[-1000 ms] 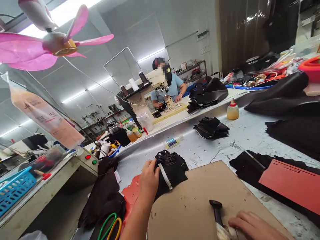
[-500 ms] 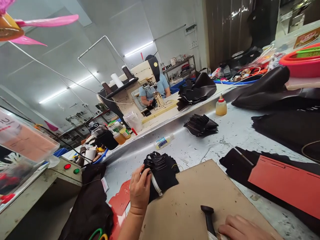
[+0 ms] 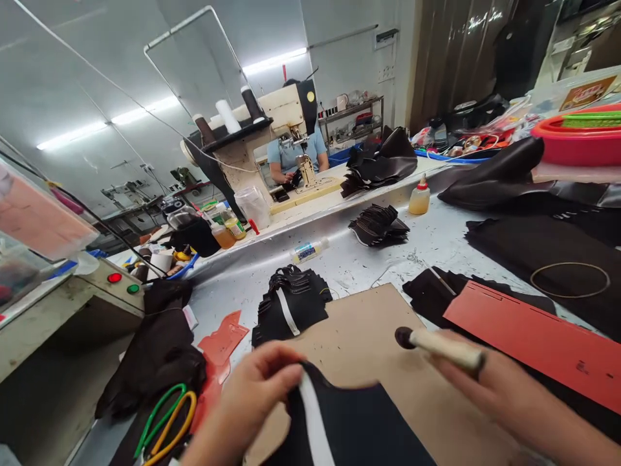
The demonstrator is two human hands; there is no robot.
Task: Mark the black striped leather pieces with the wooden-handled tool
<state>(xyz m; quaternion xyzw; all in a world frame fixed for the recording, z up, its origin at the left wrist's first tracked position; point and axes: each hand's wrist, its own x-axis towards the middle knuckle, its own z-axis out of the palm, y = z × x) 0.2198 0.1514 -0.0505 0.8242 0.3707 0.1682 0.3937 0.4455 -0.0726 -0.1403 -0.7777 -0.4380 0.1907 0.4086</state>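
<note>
My left hand (image 3: 264, 388) pinches the top edge of a black leather piece (image 3: 369, 421), which has a white strip (image 3: 314, 414) along its left side. The lower part of this piece runs out of view. In my right hand (image 3: 478, 375) is a hammer (image 3: 446, 346) with a pale handle and a dark round end, raised above the brown board (image 3: 369, 317). Blur hides some of its shape. Just beyond my left hand lies a stack of black pieces (image 3: 310, 307), the top one also bearing a white strip (image 3: 287, 312).
Red sheets (image 3: 538, 349) lie on dark material at right. Green-and-yellow-handled scissors (image 3: 167, 421) are at lower left. A glue bottle (image 3: 419, 196) and a black bundle (image 3: 378, 226) stand farther back. Across the table, a co-worker (image 3: 315, 149) sits behind a sewing machine (image 3: 272, 103).
My left hand has left the stack and come nearer, now with a black leather piece in it. My right hand has lifted the hammer off the board. The view has shifted.
</note>
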